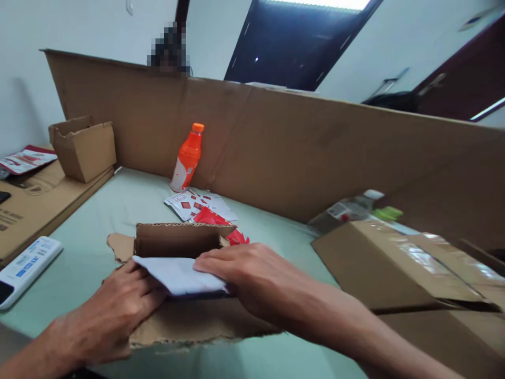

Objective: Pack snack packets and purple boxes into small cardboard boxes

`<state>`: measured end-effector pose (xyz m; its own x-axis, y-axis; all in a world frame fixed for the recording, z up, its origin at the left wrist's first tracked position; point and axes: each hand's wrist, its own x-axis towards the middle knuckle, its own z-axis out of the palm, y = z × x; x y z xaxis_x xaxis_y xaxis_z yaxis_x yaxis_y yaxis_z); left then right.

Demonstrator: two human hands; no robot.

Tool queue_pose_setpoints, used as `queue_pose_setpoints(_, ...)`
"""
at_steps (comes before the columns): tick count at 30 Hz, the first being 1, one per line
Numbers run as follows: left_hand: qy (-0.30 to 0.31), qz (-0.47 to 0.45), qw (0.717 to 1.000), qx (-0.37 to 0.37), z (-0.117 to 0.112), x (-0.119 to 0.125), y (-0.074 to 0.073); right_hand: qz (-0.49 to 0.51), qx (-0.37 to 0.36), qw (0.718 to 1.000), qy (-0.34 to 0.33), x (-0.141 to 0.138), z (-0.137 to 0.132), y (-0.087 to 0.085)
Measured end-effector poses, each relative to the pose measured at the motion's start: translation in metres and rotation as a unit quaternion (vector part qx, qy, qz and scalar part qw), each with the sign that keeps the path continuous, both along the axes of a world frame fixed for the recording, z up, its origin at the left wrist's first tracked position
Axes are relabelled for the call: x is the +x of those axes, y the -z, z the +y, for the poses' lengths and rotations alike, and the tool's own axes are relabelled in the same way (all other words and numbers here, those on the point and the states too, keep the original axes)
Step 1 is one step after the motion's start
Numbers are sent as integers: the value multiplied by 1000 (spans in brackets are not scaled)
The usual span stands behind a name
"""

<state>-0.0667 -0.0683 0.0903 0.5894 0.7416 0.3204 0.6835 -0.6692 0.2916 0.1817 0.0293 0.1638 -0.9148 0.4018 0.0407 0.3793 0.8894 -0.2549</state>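
A flat white packet [177, 275] lies slanted over the opening of a small cardboard box [181, 239]. The box has torn edges and its front flap folded out towards me. My right hand [246, 271] grips the packet at its right end, thumb and fingers around the edge. At the left end of the box is my left hand [128, 295], its fingers curled close to the packet's left corner. The packet and the box hide those fingertips, so what they hold cannot be made out. Behind the box lie a red packet [215, 217] and a white pouch with red squares [187, 202].
An orange bottle [187, 158] stands before a tall cardboard wall [276, 142]. At left are a white device [31, 268], flat cardboard [35, 200] and an open carton [89, 152]. On the right are a taped box [366, 268] and a clear bottle [347, 208].
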Motion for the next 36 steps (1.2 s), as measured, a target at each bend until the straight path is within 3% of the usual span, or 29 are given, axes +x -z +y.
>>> queue_pose_setpoints(4, -18, -68, 994, 83, -17, -2, 2, -236, 43, 970, 31, -45, 17, 30)
queue_pose_setpoints(7, -26, -103, 985, 134, -22, -4, 4, -273, 17, 962, 8, -62, 32, 49)
queue_pose_setpoints(9, -48, -121, 978, 162, -25, -7, 8, -271, 2, 963, -7, -61, 36, 48)
queue_pose_setpoints(11, -97, -157, 965, 187, -29, -11, 14, -210, 5, 978, -10, -50, 36, 37)
queue_pose_setpoints(13, -160, -208, 944, 202, -34, -14, 23, -68, 35, 997, 13, -29, 32, 22)
queue_pose_setpoints(15, -211, -265, 923, 183, -38, -14, 34, 93, 65, 991, 64, -4, 27, 11)
queue_pose_setpoints(17, -229, -300, 915, 139, -38, -12, 45, 175, 67, 975, 120, 21, 24, 11)
queue_pose_setpoints(19, -228, -297, 921, 108, -36, -10, 53, 180, 39, 971, 154, 39, 24, 24)
queue_pose_setpoints(22, -232, -270, 928, 109, -31, -9, 58, 133, -36, 983, 124, 51, 28, 53)
queue_pose_setpoints(27, -250, -383, 885, 82, -26, -6, 56, 160, -99, 979, 82, 53, 31, 84)
queue_pose_setpoints(30, -241, -474, 845, 65, -27, 3, 56, 206, -64, 969, 120, 53, 34, 89)
queue_pose_setpoints(33, -247, -532, 810, 20, -29, 11, 57, 258, 17, 950, 175, 49, 41, 85)
queue_pose_setpoints(36, -244, -519, 819, -26, -30, 15, 59, 266, 61, 943, 192, 38, 50, 76)
